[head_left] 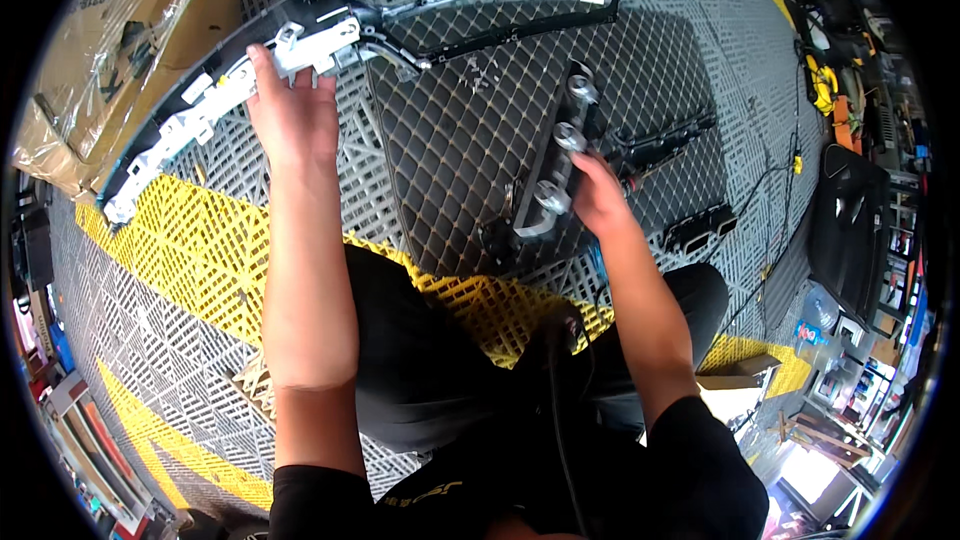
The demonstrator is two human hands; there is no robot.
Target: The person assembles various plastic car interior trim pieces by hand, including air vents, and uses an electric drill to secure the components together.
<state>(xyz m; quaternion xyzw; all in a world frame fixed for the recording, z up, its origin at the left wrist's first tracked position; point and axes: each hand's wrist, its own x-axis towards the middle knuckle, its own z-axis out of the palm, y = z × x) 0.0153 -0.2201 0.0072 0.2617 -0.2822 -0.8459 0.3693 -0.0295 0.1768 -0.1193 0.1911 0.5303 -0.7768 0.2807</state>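
My left hand (295, 112) is closed on the edge of a long, curved car trim panel (498, 35), thumb on top and fingers beneath. The panel is black, and a white bracketed strip (200, 105) runs along its left half. It reaches from the far left across to the top right. My right hand (602, 196) grips the right side of a black air vent panel (553, 152) with three round silver parts. That vent panel is tilted above a dark quilted mat (440, 170). The fingers behind it are hidden.
Small light pieces (483, 75) lie on the mat, with slim black trim parts (665, 145) to the right. A plastic-wrapped cardboard box (90, 70) stands at the far left. Cables, tools and a black seat-like panel (848, 225) line the right. The floor is grey and yellow grating.
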